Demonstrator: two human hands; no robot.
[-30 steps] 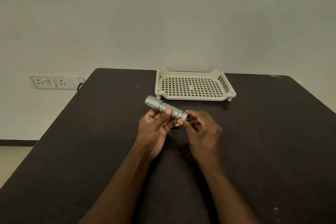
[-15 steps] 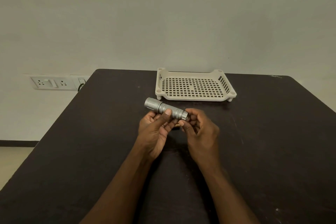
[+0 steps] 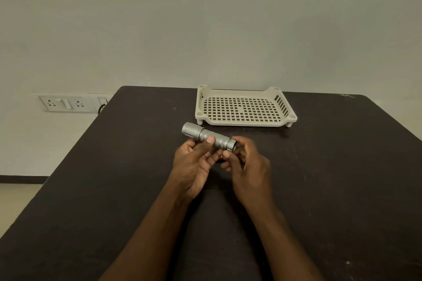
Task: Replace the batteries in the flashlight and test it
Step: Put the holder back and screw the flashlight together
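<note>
Left hand (image 3: 194, 162) gripped the torch (image 3: 209, 136) mid-barrel at frame centre, thumb on top, steadying it above the table (image 3: 114, 189). Right hand (image 3: 247, 162) pinched the tail cap, likely for twisting. Empty tray (image 3: 245, 121) waited behind, probably for parts.

A silver flashlight (image 3: 209, 137) is held above a dark table (image 3: 342, 178), its wider head pointed to the far left and its tail end to the right. Its knurled barrel is gripped by the left hand (image 3: 194, 164), with the thumb laid on top. The tail end is enclosed by the fingertips of the right hand (image 3: 247, 164); whether a cap is seated there cannot be told. A cream perforated tray (image 3: 245, 122) is set on short feet just beyond the flashlight. A wall socket panel (image 3: 66, 104) is seen at the far left.
</note>
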